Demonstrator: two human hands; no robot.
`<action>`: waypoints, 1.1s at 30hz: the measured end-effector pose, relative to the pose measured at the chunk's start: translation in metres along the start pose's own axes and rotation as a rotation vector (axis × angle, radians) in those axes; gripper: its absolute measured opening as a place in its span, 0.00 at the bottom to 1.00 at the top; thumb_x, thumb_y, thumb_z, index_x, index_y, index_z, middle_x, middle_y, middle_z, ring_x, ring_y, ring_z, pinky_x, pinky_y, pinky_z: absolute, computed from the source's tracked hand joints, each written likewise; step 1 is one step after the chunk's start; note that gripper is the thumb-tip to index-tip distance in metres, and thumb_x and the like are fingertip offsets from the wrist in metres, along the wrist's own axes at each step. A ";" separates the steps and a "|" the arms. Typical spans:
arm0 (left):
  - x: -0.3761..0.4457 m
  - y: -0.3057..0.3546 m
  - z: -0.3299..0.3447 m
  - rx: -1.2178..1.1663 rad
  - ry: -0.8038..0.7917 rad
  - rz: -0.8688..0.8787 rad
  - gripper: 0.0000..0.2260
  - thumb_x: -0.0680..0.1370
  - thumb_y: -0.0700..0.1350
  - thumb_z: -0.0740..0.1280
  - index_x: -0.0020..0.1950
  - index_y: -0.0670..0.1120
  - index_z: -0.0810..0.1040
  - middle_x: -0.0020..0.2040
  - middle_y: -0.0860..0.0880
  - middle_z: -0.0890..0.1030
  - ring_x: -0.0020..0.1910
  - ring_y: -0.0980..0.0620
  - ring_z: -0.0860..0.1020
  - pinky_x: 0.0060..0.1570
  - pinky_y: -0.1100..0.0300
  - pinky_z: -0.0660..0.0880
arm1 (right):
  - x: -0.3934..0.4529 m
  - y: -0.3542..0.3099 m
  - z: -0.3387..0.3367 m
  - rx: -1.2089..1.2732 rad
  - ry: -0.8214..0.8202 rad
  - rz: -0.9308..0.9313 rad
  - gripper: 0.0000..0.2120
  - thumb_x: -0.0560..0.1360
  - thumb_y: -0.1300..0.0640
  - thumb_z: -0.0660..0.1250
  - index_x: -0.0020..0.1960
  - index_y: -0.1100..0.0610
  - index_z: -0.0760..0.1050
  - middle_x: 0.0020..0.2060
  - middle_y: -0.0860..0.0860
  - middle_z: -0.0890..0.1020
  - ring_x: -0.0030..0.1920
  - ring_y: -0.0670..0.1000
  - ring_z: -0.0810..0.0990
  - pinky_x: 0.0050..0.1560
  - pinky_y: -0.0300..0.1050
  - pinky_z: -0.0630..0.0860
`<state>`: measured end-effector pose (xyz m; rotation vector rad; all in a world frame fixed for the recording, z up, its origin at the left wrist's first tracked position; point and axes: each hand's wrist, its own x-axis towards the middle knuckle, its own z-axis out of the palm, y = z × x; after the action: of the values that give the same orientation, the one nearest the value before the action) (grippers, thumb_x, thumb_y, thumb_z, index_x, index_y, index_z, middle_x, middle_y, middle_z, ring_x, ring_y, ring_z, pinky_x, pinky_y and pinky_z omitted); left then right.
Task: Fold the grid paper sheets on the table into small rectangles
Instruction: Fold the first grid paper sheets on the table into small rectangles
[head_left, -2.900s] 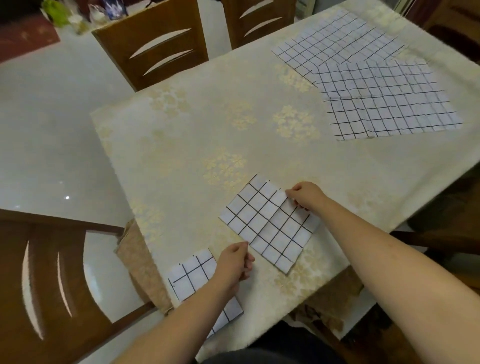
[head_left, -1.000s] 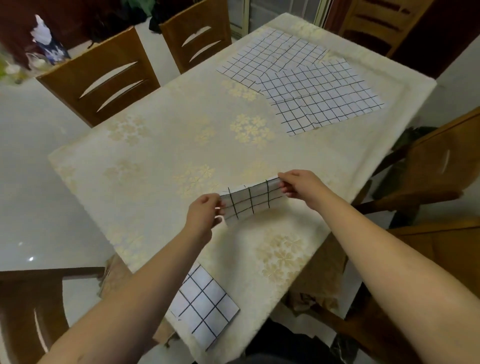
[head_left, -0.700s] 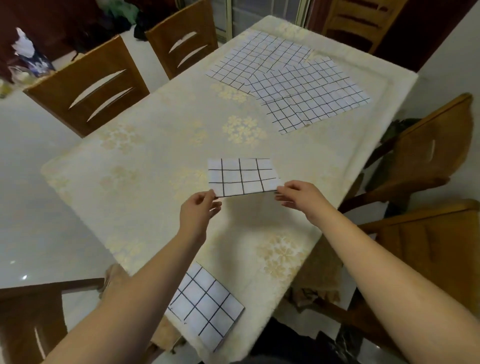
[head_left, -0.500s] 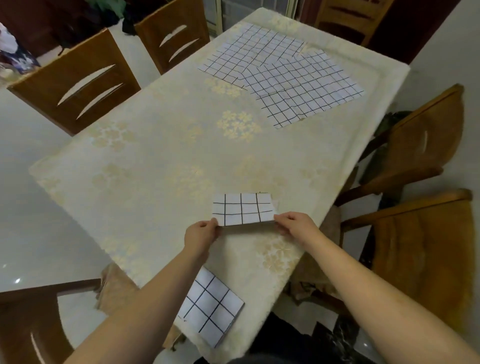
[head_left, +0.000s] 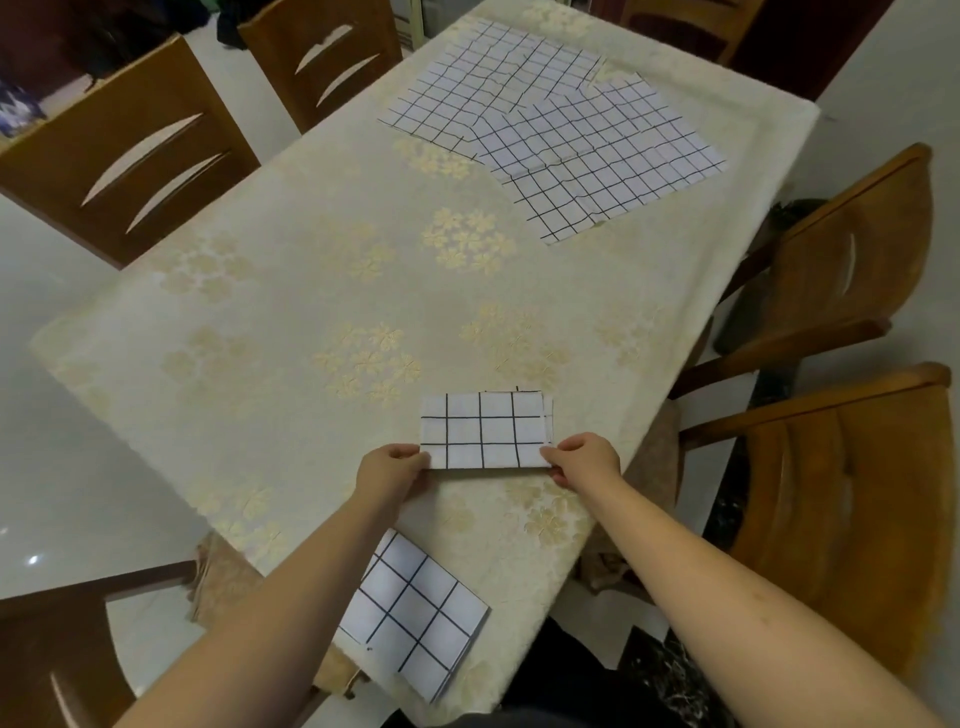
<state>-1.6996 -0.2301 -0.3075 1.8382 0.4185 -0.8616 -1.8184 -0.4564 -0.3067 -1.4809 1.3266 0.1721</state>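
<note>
A folded grid paper rectangle (head_left: 485, 430) lies flat on the cream tablecloth near the table's front edge. My left hand (head_left: 390, 473) pinches its near left corner. My right hand (head_left: 584, 458) pinches its near right corner. A second folded grid piece (head_left: 415, 613) lies at the front edge, partly under my left forearm. Two unfolded grid sheets (head_left: 597, 156) (head_left: 483, 88) overlap at the far right of the table.
The table (head_left: 291, 291) has a floral cloth. Wooden chairs stand around it: two at the far left (head_left: 130, 150) (head_left: 327, 57), two on the right (head_left: 841, 260) (head_left: 852, 509), one at the near left (head_left: 52, 665).
The square folded sheet was lifted, folded in half into a narrow rectangle, and brought down onto the table near the front edge. Both hands stayed on its corners.
</note>
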 end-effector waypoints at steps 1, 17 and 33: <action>0.001 0.002 -0.001 -0.009 -0.044 -0.001 0.11 0.74 0.42 0.73 0.54 0.40 0.81 0.48 0.41 0.83 0.44 0.45 0.82 0.48 0.51 0.82 | 0.000 0.000 0.000 -0.025 -0.003 -0.010 0.12 0.70 0.57 0.76 0.50 0.58 0.77 0.43 0.54 0.83 0.36 0.51 0.84 0.45 0.47 0.83; -0.002 0.018 -0.009 0.229 -0.130 0.355 0.05 0.75 0.40 0.71 0.48 0.48 0.81 0.41 0.50 0.84 0.39 0.54 0.80 0.42 0.58 0.75 | -0.006 0.005 -0.010 -0.100 -0.058 -0.237 0.25 0.70 0.55 0.76 0.63 0.55 0.71 0.53 0.49 0.79 0.51 0.51 0.79 0.53 0.48 0.79; -0.010 0.023 -0.022 0.077 -0.355 0.244 0.09 0.77 0.46 0.70 0.56 0.46 0.80 0.52 0.46 0.84 0.50 0.48 0.81 0.50 0.56 0.78 | -0.013 -0.001 -0.009 0.099 -0.317 -0.218 0.17 0.71 0.52 0.75 0.58 0.56 0.80 0.49 0.49 0.85 0.48 0.48 0.84 0.49 0.42 0.80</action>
<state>-1.6842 -0.2186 -0.2803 1.7158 -0.0625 -1.0179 -1.8270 -0.4554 -0.2936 -1.4351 0.9020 0.1888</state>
